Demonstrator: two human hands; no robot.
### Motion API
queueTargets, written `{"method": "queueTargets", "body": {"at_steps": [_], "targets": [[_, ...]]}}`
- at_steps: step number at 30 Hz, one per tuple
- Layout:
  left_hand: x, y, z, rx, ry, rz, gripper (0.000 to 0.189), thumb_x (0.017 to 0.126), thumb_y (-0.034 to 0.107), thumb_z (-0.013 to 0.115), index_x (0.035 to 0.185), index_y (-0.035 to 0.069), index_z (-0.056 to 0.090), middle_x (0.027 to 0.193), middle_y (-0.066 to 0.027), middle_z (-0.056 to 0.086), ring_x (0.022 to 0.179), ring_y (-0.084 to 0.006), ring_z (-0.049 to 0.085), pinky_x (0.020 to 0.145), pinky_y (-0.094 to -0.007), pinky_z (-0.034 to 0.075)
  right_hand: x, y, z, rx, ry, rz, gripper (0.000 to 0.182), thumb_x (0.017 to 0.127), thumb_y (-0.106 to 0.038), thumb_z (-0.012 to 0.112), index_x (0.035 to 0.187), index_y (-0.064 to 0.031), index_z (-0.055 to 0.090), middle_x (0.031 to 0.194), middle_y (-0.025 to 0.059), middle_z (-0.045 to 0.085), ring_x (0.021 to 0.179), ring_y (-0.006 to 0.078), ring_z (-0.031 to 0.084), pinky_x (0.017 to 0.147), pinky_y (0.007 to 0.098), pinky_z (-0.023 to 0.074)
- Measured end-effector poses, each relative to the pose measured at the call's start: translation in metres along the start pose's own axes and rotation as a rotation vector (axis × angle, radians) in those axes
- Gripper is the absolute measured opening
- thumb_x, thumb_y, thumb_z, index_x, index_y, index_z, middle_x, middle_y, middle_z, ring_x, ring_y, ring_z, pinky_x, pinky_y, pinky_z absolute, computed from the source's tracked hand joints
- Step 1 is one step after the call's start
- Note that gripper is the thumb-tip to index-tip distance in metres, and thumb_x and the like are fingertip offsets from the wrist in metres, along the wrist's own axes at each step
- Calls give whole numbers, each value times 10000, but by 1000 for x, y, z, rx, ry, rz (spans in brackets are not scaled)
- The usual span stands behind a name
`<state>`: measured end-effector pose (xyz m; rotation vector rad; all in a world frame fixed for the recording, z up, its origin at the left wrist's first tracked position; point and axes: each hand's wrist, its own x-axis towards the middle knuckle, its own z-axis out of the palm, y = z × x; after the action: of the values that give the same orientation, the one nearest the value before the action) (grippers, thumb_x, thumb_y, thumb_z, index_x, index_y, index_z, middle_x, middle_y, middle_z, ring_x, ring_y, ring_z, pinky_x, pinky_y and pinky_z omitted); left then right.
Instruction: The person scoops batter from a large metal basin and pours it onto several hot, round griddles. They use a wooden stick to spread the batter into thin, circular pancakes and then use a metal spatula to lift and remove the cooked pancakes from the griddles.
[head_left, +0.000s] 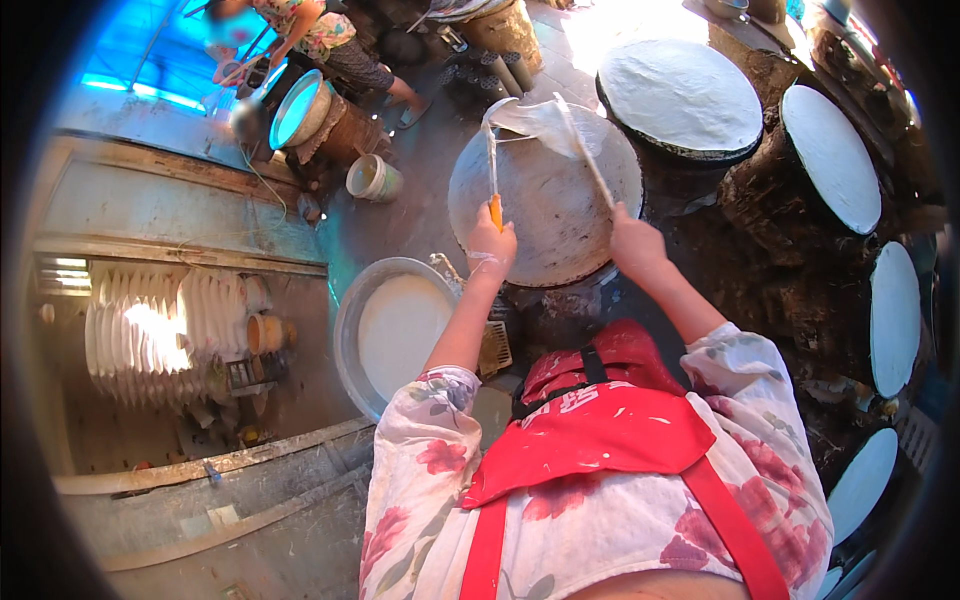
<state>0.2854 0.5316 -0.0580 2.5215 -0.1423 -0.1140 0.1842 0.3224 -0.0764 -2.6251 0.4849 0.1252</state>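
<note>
My left hand (492, 241) grips the orange handle of a batter-coated tool (492, 161), held upright over the left part of a large round griddle (547, 217). In my right hand (637, 244) is a thin pale stick (589, 154), slanting up and to the left. A thin, wet white sheet (544, 124) stretches between the far ends of both tools, above the griddle's far edge. Strands of it cling to the left tool. Left of my left forearm stands a wide metal basin (349, 337) of white batter (405, 330).
Several round griddles covered in white, one of them (679, 97) nearest, curve along the right. A white bucket (373, 178), a basin on a stand (300, 112) and another person (322, 37) are at the upper left. A yellow plastic basket (495, 349) sits below my left forearm.
</note>
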Motion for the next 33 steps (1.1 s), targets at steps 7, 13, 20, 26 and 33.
{"method": "queueTargets", "body": {"at_steps": [7,13,20,26,33], "targets": [[-11,-27,-17,8,53,-13,538,794,192,621,1276,64,418,984,-254,616,918,-418,589,792,-464,462,18,-7,-22,-88,-63,-114,500,819,-82,471,1285,72,372,795,198,654,746,318,664,650,413,527],[-21,-17,-25,48,11,-56,546,792,208,628,1275,61,421,1014,-247,613,943,-409,586,809,-458,460,21,-17,16,-179,-81,-261,491,816,-76,474,1273,81,390,800,191,660,750,320,664,645,410,521],[-40,-38,-39,-43,39,-69,531,783,202,643,1258,60,454,1065,-212,604,997,-380,572,834,-427,450,50,4,-18,-152,-57,-183,415,802,-70,492,1184,83,442,783,181,661,739,304,668,630,402,527],[-58,-48,-46,-148,40,-79,504,783,187,648,1239,57,477,1047,-204,608,984,-368,580,828,-408,453,44,-21,-13,-253,-144,-373,509,779,-73,506,1244,104,401,808,196,664,736,304,671,628,416,525],[-78,-51,-59,-201,5,-224,477,791,180,645,1216,25,494,1048,-206,597,984,-343,579,842,-382,440,54,-13,11,-356,-98,-503,485,771,-80,537,1200,119,428,741,157,666,682,257,673,578,352,528]]}}
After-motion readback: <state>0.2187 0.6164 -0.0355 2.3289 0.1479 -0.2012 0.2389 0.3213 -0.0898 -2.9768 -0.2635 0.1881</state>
